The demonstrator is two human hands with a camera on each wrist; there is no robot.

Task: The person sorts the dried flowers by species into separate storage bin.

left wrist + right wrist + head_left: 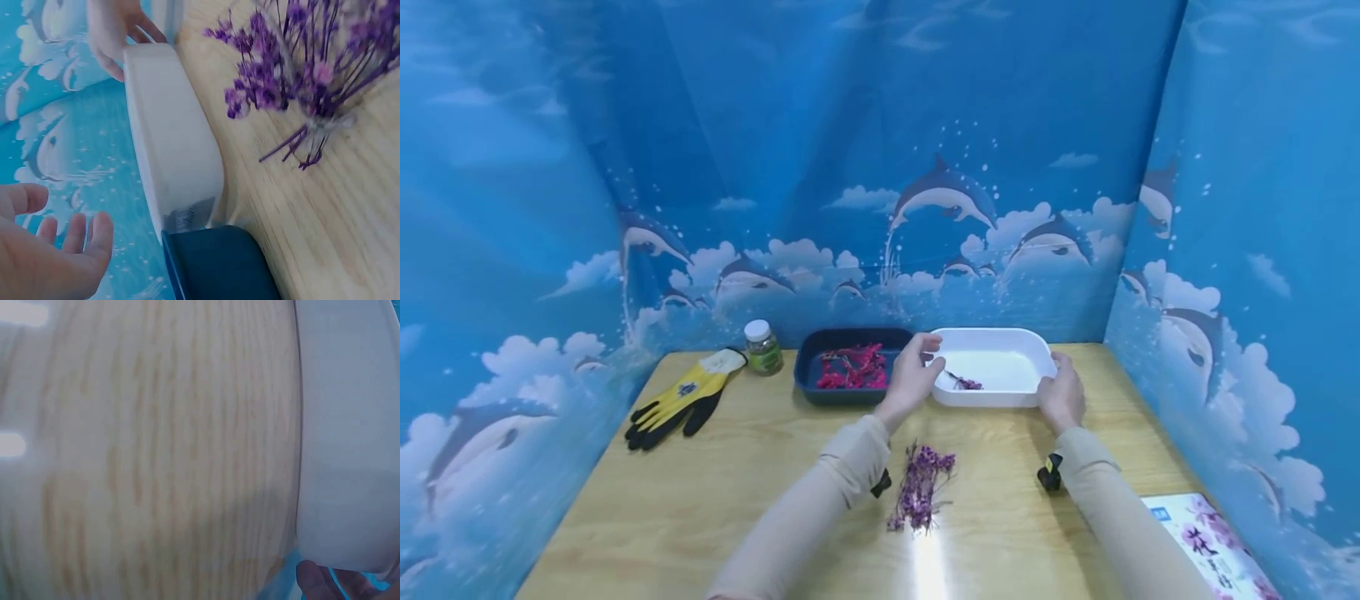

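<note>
A white tray (992, 400) stands at the back of the table, with a small purple flower sprig (967, 384) inside near its left front. My right hand (1063, 397) grips the tray's right end, thumb by the front corner; in the right wrist view only fingertips (315, 581) show at the corner. Over the tray's left end is my left hand (912, 377), its fingers loosely bent and nothing in them. A dark tray (842, 398) holding red dried flowers (853, 367) adjoins on the left. Nearer lies a bunch of purple dried flowers (919, 490), tied at its stems.
Left of the dark tray stands a small jar (764, 354) with a white lid. A yellow and black glove (688, 396) lies farther left. At the right front edge is a flower-printed box or booklet (1210, 542). Dolphin-printed blue curtains (820, 167) hang around the table.
</note>
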